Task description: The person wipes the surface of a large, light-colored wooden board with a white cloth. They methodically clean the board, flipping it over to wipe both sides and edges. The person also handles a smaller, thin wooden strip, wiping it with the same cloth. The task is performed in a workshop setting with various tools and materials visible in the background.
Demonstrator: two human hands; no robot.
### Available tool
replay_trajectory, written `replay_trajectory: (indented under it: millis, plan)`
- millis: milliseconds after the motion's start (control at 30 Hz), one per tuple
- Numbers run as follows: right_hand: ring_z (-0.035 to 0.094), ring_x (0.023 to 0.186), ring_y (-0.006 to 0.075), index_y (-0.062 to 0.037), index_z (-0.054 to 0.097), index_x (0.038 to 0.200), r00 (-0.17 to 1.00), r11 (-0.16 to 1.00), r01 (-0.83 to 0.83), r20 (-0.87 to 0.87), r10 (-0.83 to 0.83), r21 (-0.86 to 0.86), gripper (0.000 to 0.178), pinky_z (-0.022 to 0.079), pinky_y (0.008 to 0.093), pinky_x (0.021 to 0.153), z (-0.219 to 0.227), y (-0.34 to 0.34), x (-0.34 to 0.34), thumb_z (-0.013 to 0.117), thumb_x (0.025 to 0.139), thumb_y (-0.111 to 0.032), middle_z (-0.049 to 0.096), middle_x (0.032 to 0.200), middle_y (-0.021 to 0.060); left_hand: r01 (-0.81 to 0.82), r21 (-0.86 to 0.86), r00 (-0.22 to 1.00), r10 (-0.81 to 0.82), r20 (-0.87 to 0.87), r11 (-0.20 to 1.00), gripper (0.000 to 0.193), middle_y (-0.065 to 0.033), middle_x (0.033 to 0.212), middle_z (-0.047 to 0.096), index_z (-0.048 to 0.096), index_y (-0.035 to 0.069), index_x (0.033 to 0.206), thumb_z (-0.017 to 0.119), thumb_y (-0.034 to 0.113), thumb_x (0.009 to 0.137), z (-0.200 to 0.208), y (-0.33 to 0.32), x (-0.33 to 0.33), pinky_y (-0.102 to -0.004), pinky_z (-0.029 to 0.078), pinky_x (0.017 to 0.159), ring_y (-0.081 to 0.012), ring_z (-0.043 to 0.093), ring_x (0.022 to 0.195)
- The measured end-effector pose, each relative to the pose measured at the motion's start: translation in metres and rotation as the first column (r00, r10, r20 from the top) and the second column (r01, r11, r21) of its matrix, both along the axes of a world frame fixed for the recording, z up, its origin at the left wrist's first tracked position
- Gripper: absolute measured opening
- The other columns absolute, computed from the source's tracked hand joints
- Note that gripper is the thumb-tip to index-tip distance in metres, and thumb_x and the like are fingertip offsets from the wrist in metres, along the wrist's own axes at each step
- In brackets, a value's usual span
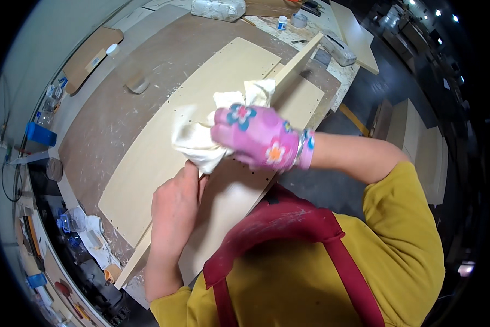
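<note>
My right hand [258,136], in a pink glove with a flower pattern, is closed on a crumpled white cloth [193,143]. The cloth is partly blurred and lies over a pale wooden panel [157,144] with small holes along its edges. Across the panel stands a long upright board [298,64], its middle hidden by the glove and cloth. My bare left hand [173,204] is closed on this board's top edge, just below the cloth. Some of its fingers are hidden behind the board.
Beneath the panel is a brown, scuffed worktable [100,125]. A clear bottle [128,71] stands on it at the far left, beside a piece of cardboard [87,62]. At the back are a wrapped block [217,8] and a small white jar [282,23]. A stained rag [96,240] hangs near left.
</note>
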State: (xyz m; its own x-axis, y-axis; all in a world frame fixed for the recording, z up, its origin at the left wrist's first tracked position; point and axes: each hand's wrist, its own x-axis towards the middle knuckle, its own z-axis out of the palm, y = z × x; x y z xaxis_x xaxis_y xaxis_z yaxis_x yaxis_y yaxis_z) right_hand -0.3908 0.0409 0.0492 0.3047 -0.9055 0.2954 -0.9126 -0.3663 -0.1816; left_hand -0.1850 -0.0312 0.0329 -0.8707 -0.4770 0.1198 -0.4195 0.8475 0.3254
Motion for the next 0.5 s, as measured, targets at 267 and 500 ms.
replay_trajectory:
  millis: [267, 500]
  plan:
    - [0.062, 0.068, 0.0246, -0.0068, 0.052, 0.092, 0.810, 0.824, 0.546, 0.155, -0.565, 0.149, 0.022, 0.050, 0.0349, 0.061, 0.008, 0.005, -0.116, 0.048, 0.087, -0.027, 0.061, 0.076, 0.0102, -0.051, 0.051, 0.998, 0.050, 0.024, 0.997, 0.023, -0.0194, 0.070, 0.054, 0.040, 0.003, 0.084, 0.059, 0.014, 0.082, 0.006, 0.008, -0.006, -0.0436, 0.042, 0.054, -0.0391, 0.053, 0.065]
    - [0.058, 0.083, 0.0278, -0.0074, 0.051, 0.100, 0.984, 0.982, 0.181, -0.019, -0.180, 0.053, 0.032, 0.050, 0.0369, 0.068, 0.010, 0.004, -0.025, 0.062, 0.070, -0.012, 0.055, 0.092, 0.0104, -0.054, 0.019, 0.998, 0.054, -0.028, 0.998, 0.024, -0.0197, 0.068, 0.053, 0.039, 0.003, 0.082, 0.059, 0.015, 0.082, 0.004, 0.007, 0.004, -0.0440, 0.041, 0.054, -0.0391, 0.053, 0.065]
